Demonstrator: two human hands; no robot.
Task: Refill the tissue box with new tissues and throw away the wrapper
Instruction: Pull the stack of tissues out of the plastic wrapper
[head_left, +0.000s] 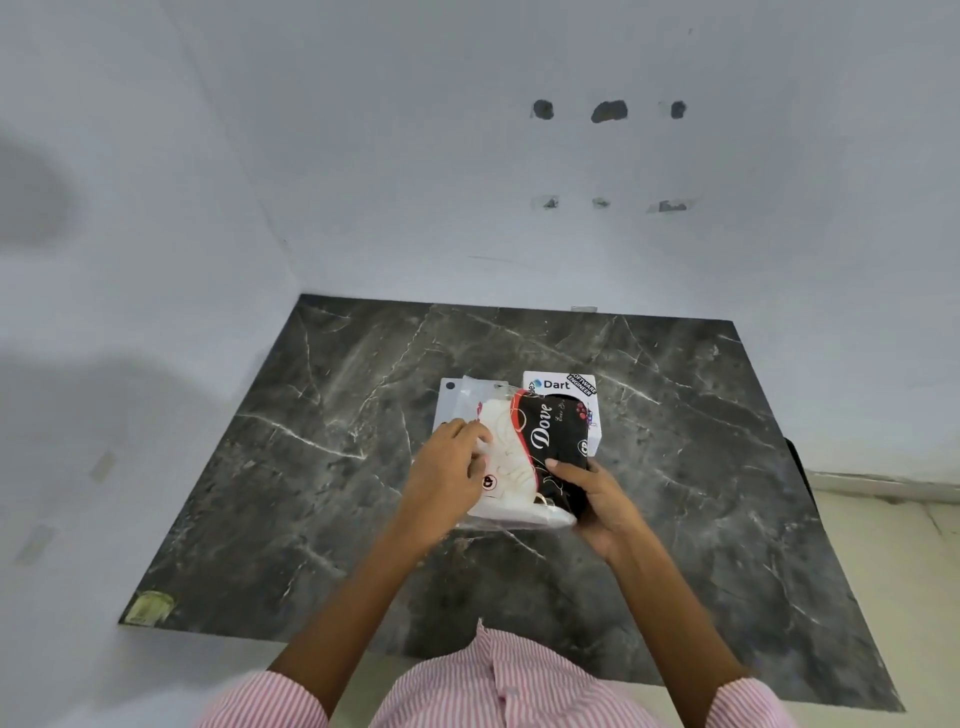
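— Where are your hands?

— My left hand (451, 470) pinches the white end of the tissue pack (535, 457), fingers curled; my right hand (597, 506) grips its near black corner — the pack is between them, just above the surface (322, 467).

— How far along?

— Early, I judge. The wrapper looks unopened; the tissue box (563, 387) sits just behind, unfilled as far as I see.

Head view, steeply down, close over countertop (322, 467)

Bare marble top (701, 493) around box (561, 387)
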